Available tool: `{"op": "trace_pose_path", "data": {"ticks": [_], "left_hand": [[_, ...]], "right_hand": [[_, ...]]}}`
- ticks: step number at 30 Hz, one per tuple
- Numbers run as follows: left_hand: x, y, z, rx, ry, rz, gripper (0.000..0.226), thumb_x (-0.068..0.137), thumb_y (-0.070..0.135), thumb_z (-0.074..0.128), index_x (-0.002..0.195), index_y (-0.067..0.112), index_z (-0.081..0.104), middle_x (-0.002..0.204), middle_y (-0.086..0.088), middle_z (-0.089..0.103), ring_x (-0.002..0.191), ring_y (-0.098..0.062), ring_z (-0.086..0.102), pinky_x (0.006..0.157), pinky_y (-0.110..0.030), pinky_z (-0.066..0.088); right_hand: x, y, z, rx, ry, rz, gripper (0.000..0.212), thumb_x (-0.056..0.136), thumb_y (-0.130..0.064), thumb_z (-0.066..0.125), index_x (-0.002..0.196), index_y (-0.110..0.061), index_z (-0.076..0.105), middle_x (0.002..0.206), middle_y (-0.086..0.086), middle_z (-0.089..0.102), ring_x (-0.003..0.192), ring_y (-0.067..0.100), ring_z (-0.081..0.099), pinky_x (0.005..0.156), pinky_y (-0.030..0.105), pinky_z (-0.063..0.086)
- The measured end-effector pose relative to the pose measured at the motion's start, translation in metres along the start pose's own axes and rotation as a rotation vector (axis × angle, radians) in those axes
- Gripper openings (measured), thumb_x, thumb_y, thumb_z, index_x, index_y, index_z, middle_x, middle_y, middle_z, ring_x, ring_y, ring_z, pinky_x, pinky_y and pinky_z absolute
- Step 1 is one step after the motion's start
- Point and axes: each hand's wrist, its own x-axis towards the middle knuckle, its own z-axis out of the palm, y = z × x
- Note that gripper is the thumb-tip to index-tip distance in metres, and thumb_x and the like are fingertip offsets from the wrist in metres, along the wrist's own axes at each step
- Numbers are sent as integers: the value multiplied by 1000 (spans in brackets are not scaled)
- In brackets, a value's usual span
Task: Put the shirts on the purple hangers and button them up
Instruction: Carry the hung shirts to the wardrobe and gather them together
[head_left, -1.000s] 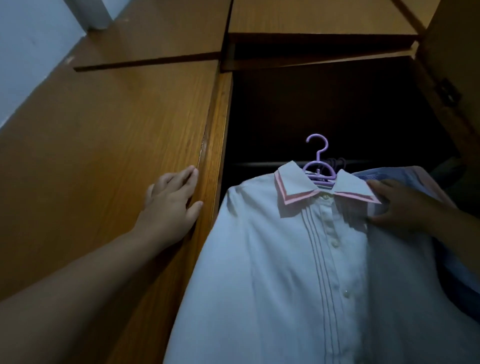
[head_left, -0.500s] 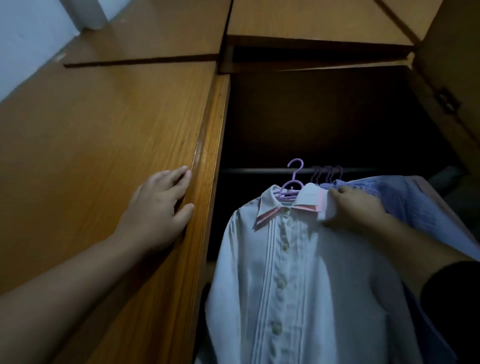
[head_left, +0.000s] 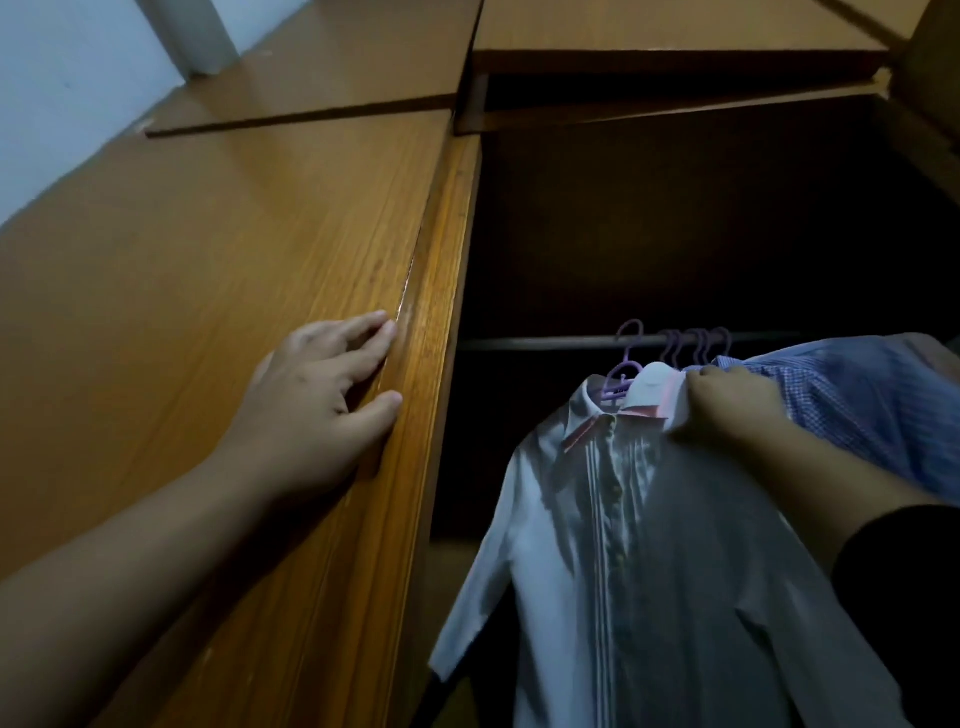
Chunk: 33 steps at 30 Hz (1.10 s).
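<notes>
1. Right now I see the white shirt (head_left: 623, 545) hanging buttoned on a purple hanger (head_left: 621, 371), whose hook is at the rail (head_left: 545, 343) inside the open wardrobe; whether the hook sits over the rail I cannot tell.
2. My right hand (head_left: 727, 408) grips the shirt's pink-edged collar just right of the hanger, fingers curled into the cloth.
3. My left hand (head_left: 317, 405) lies flat and released on the wardrobe door (head_left: 208, 312), left of the rail and well apart from the shirt, fingertips at the door's edge.
4. Just right of the hanger, more purple hooks (head_left: 696, 345) crowd the rail; their number is hard to make out.
5. A blue checked shirt (head_left: 857, 410) sits behind my right hand, cut off by the frame edge.
6. Below the rail, the wardrobe interior is too dark to read.
</notes>
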Motion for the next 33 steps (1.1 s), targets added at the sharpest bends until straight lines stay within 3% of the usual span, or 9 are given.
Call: {"op": "trace_pose_path", "data": {"ticks": [7, 20, 24, 33], "left_hand": [[0, -2, 1, -31, 4, 4, 73, 64, 70, 18, 133, 48, 13, 139, 34, 13, 124, 10, 6, 111, -42, 15], [0, -4, 3, -29, 17, 16, 70, 66, 70, 19, 132, 48, 14, 139, 34, 14, 125, 10, 6, 111, -44, 17], [0, -4, 3, -33, 19, 11, 68, 68, 69, 20, 133, 49, 15, 140, 34, 15, 126, 9, 7, 110, -43, 17], [-3, 11, -7, -1, -32, -39, 66, 69, 69, 24, 132, 50, 19, 142, 31, 19, 127, 5, 11, 109, -48, 21]], "right_hand": [[11, -7, -7, -61, -14, 21, 64, 73, -55, 65, 123, -17, 49, 121, 2, 56, 115, 25, 48, 76, 34, 40], [13, -6, -11, -144, -23, -5, 58, 76, -52, 65, 122, -20, 51, 119, 0, 57, 112, 22, 49, 74, 31, 39], [13, -10, -5, -149, -29, -45, 56, 75, -53, 64, 120, -22, 54, 119, -2, 59, 112, 21, 50, 83, 32, 44], [8, 18, 15, -133, -28, -57, 71, 77, -54, 62, 134, -18, 41, 135, 1, 48, 124, 22, 42, 92, 36, 42]]}}
